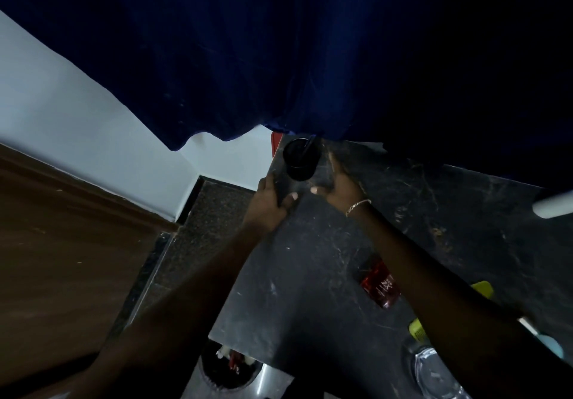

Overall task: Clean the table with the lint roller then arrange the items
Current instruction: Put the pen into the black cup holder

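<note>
A black cup (300,159) with a dark stick in it stands at the far left corner of the dark marble table (310,274). My left hand (268,204) grips the table's left edge just in front of the cup, thumb on top. My right hand (338,189), with a bracelet on the wrist, lies flat on the tabletop to the right of the cup, fingers stretched out and holding nothing. A white cylinder (553,207), perhaps the lint roller, pokes in at the right edge.
A red perfume bottle (379,284) lies under my right forearm. Yellow-green items (482,288), a clear glass piece (434,370) and a pale blue object (553,347) sit near right. A blue curtain (279,57) hangs behind the table. A bin (229,364) stands on the floor.
</note>
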`<action>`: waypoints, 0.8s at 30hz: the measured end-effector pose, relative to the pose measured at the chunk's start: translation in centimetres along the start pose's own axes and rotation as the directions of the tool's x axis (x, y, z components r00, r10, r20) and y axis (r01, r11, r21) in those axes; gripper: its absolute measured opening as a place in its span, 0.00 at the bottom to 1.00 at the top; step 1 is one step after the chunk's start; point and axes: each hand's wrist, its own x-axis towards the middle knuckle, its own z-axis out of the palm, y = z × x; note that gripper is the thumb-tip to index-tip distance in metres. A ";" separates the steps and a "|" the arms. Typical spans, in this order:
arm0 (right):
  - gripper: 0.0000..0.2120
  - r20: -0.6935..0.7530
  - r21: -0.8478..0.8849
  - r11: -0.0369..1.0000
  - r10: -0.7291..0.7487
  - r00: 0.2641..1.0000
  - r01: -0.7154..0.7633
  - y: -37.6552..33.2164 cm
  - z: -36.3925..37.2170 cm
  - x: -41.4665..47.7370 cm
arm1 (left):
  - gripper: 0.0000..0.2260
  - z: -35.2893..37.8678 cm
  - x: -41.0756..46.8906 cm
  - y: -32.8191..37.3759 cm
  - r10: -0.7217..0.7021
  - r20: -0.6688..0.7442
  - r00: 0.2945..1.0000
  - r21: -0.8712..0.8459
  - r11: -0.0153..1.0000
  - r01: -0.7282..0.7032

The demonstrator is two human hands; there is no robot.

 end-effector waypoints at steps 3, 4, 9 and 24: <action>0.49 -0.046 -0.066 0.998 -0.026 0.999 0.023 1.4 0.5 -2.9 | 0.39 1.0 -2.7 -0.7 0.107 -0.014 0.994 0.177 0.979 -0.103; 0.49 -0.055 -0.091 0.995 -0.046 0.997 0.041 1.9 0.7 -4.0 | 0.38 1.3 -3.7 -0.9 0.141 -0.021 0.990 0.210 0.969 -0.133; 0.47 -0.104 -0.213 0.968 -0.161 0.982 0.136 4.7 1.7 -10.2 | 0.34 3.2 -8.3 -0.8 0.307 -0.041 0.951 0.353 0.895 -0.274; 0.44 -0.223 -0.246 0.969 -0.036 0.974 -0.020 11.4 -2.5 -23.7 | 0.32 14.2 -16.8 4.3 0.442 0.215 0.871 0.372 0.788 -0.491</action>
